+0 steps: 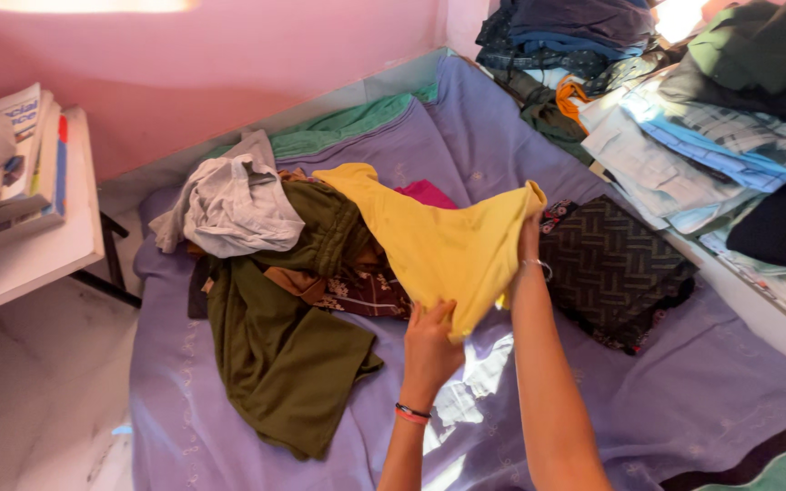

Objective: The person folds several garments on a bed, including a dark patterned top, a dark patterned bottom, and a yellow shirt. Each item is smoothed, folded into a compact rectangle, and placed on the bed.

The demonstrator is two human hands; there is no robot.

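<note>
Heap of clothes (275, 273) on bedsheet (684, 382) — folded stacks (684, 118) right, table (38, 245) left.

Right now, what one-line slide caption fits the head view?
Both hands, left hand and right hand, hold up a yellow garment above mixed clothes on a purple bedsheet.

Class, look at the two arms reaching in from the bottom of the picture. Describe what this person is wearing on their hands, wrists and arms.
Both forearms are bare, with no sleeves in view. Below the left hand the wrist carries two thin bands, one black and one red-orange. Below the right hand a thin silvery bangle circles the wrist. No rings or gloves can be made out.
</note>
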